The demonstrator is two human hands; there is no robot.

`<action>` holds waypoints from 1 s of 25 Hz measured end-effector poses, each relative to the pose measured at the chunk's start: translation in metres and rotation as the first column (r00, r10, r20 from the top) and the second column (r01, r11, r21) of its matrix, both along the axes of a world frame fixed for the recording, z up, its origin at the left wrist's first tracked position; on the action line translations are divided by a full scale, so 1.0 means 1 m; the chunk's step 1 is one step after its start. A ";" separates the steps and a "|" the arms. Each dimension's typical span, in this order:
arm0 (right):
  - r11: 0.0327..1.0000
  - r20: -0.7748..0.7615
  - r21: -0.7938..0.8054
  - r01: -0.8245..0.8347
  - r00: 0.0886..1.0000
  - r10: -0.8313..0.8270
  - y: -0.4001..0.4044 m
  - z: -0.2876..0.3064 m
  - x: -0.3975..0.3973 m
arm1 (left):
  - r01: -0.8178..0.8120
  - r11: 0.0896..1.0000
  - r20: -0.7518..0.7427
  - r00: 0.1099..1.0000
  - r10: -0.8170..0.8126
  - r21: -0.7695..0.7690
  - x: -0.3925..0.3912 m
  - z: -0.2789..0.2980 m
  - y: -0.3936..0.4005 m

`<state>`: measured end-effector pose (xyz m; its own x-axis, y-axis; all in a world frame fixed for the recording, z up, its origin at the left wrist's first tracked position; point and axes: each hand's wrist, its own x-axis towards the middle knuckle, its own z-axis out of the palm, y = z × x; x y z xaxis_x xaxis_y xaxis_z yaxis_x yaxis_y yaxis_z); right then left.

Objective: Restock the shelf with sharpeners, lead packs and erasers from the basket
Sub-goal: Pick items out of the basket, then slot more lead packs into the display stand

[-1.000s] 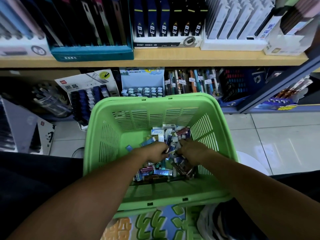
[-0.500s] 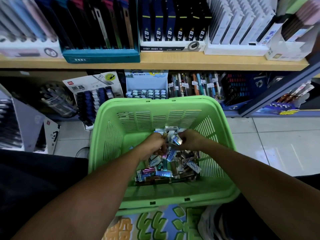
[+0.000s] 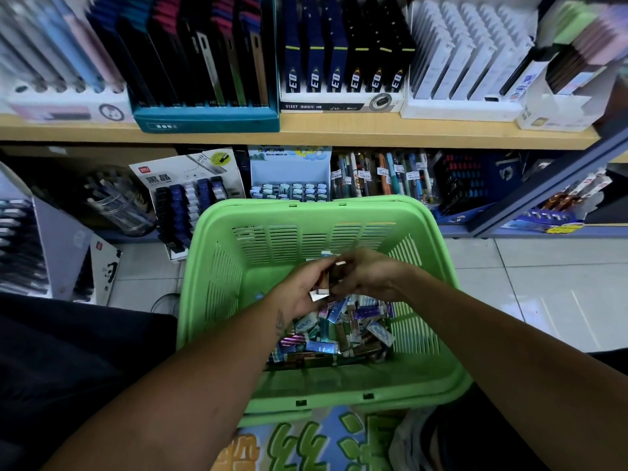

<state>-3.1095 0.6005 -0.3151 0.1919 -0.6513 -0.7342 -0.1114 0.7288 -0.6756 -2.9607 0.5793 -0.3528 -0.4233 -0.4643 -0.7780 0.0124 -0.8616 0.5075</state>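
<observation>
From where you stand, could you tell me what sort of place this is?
Most likely a stationery shop aisle: a wooden shelf lined with boxed display packs, price-tagged pens below, and a green basket of small packets.

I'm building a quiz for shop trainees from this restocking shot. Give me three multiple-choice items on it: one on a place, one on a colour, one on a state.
1. Where are both hands?
A. On the upper shelf
B. Over the basket
C. On the floor tiles

2. What colour is the basket?
A. Green
B. Red
C. Grey

3. What are the hands doing?
A. Hanging idle
B. Pressing flat on the rim
C. Holding small packs between them

Answers:
1 B: the left hand and right hand meet above the basket.
2 A: its slotted walls are bright green.
3 C: fingers curl around small packs lifted above the loose pile.
</observation>
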 end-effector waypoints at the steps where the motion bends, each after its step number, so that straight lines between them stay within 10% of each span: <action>1: 0.999 -0.005 0.005 0.032 0.999 -0.032 0.000 0.000 -0.002 | -0.012 1.000 -0.008 1.000 0.012 0.023 0.001 0.001 0.000; 12: 0.966 -0.244 -0.237 0.100 0.957 -0.159 -0.011 -0.007 -0.007 | -0.016 0.996 -0.083 0.996 0.023 0.084 0.005 -0.001 -0.005; 25: 0.906 0.006 -0.398 0.145 0.988 -0.155 -0.001 0.138 -0.064 | 0.116 0.972 -0.217 0.963 -0.160 -0.203 -0.003 0.146 -0.014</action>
